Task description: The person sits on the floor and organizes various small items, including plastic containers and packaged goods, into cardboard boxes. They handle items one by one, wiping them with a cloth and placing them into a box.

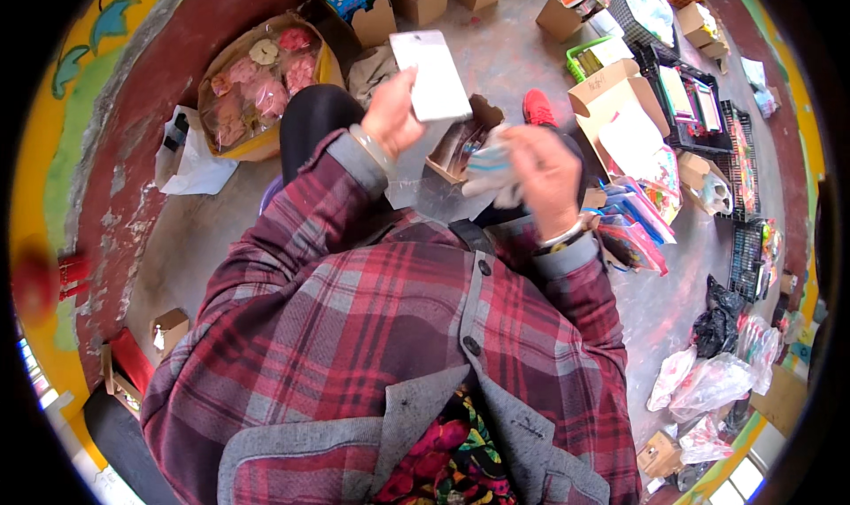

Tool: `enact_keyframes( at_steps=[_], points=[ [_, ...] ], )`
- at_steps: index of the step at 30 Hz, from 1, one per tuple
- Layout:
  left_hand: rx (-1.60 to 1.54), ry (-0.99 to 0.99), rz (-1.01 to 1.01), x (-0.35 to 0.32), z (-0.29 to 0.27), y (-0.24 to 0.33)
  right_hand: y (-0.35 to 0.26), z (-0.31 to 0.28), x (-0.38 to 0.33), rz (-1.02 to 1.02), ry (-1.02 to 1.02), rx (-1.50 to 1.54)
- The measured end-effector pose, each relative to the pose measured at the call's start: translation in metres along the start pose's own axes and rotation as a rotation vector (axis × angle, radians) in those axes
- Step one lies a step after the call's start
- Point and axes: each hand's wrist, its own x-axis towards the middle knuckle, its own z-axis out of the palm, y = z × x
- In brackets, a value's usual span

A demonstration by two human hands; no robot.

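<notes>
A white flat rectangular packet (431,76) with rounded corners and a small notch or hole at its top edge is held up in my left hand (394,117), which is closed on its near left side. My right hand (542,179), slightly blurred, grips a crumpled white cloth (489,170) with light-blue stripes; its exact kind is unclear. Below and between the hands, an open cardboard box (485,115) sits on the floor between my legs, with small dark and clear items inside that I cannot make out.
At the left lies a large carton (266,146) of pink fabric flowers beside a white bag (197,170). To the right are an open cardboard box (651,98), colourful plastic packets (633,217), a green basket (584,61), black crates (682,138) and plastic bags (713,385).
</notes>
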Motion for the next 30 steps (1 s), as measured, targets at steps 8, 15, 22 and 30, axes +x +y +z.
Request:
enact_keyframes(
  at_steps=[8, 15, 22, 30],
  points=[
    [0.589, -0.002, 0.021, 0.059, -0.029, -0.022, 0.033, -0.037, -0.002, 0.493, 0.437, 0.746],
    [1.597, 0.049, 0.07, 0.1, -0.074, -0.106, 0.046, -0.039, -0.006, 0.516, 0.444, 0.897],
    [1.728, 0.148, -0.139, 0.104, -0.099, -0.18, 0.059, -0.036, -0.002, 0.546, 0.442, 0.927],
    [1.784, 0.108, -0.307, 0.1, -0.104, -0.191, 0.06, -0.034, 0.004, 0.576, 0.427, 0.919]
  ],
)
